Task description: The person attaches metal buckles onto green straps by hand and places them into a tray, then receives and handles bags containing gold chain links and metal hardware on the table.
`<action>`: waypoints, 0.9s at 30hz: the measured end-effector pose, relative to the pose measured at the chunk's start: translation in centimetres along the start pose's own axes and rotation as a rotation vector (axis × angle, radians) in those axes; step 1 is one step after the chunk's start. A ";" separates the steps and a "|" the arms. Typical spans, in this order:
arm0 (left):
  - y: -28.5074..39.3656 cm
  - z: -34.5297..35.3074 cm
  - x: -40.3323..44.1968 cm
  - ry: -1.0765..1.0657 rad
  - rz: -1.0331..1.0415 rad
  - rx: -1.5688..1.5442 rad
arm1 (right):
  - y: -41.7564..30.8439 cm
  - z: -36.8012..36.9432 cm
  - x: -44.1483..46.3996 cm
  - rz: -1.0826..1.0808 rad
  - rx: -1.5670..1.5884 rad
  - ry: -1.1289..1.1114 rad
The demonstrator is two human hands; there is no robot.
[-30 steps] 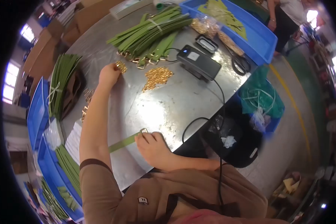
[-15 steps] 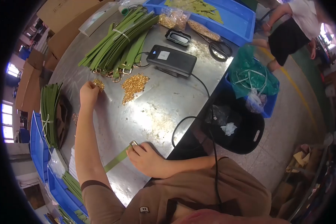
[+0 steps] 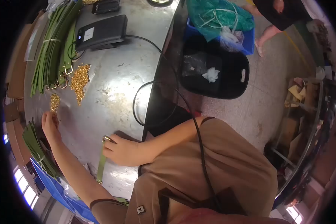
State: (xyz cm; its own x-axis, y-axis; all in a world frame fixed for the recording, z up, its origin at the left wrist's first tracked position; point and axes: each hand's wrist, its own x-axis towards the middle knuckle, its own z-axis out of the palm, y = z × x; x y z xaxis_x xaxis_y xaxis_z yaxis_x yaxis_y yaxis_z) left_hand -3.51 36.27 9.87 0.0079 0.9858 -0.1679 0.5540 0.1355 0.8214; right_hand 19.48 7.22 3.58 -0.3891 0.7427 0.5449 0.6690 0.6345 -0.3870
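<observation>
My right hand [image 3: 124, 151] is closed on the buckle end of a green strap [image 3: 101, 167], low over the metal table. A metal buckle [image 3: 107, 139] sticks out past its fingertips, and the strap runs down from the hand. At the table's left, my left hand [image 3: 50, 125] has its fingertips pinched together beside a small pile of gold pieces [image 3: 55, 101]. Whatever is between those fingers is too small to make out. A larger pile of gold metal pieces [image 3: 80, 81] lies to the right of it.
Tied green straps with buckles [image 3: 53, 48] lie at the upper left, another bundle [image 3: 37, 149] at the left edge. A black device [image 3: 102, 33] trails a cable [image 3: 153, 42] over the table's edge. Beyond stand a black bin [image 3: 216, 84] and a blue crate [image 3: 249, 41]. Someone stands upper right.
The camera view has swung, so the table sits further left. My left hand has drawn back from the small gold pile. My right hand still holds the strap by its buckle end.
</observation>
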 end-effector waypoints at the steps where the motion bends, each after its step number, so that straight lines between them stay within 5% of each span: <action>1: 1.2 0.7 -2.2 -0.031 0.008 -0.067 | 0.1 -0.2 0.0 -0.009 -0.014 0.013; 3: 1.2 0.8 -4.8 -0.032 -0.071 -0.280 | 0.3 -0.3 0.1 -0.009 -0.019 0.007; 7: -0.3 0.9 -12.4 -0.085 -0.002 -0.149 | -0.1 -0.2 0.0 -0.009 -0.017 0.036; 15: -3.8 5.6 -26.1 0.090 -0.170 -0.401 | -1.1 1.2 -1.7 -0.106 -0.074 -0.062; 27: -5.2 8.8 -28.5 0.052 -0.154 -0.266 | -1.7 -0.1 -1.9 -0.111 -0.173 -0.125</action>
State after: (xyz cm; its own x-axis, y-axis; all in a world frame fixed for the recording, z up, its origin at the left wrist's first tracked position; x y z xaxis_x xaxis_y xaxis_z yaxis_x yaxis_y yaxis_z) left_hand 0.70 6.57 5.55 -0.1055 0.9545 -0.2788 0.3080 0.2979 0.9035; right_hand 19.13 4.68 3.22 -0.5343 0.6982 0.4765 0.7124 0.6754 -0.1908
